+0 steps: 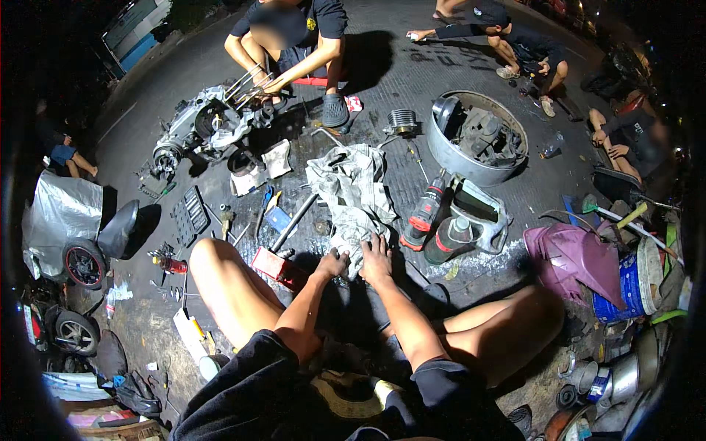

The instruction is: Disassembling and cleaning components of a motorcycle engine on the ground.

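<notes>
A crumpled pale grey cloth (346, 184) lies stretched out in front of me. My left hand (331, 266) grips its near end with curled fingers, and beside it my right hand (375, 261) holds the same cloth, fingers bent over it. Just left are a red box-like tool (273, 268) and a long metal bar (294, 224). To the right stand a red and black drill (421, 217), a dark bottle (452, 239) and a pale jug (485, 220).
A person (301, 59) squats over an engine assembly (202, 132). A large metal tub (478, 169) of parts sits ahead right. Other people (526, 55) are farther right and left. Motorbike wheels (77, 331), scattered tools, pink panels (566, 257) and containers (621, 294) surround me.
</notes>
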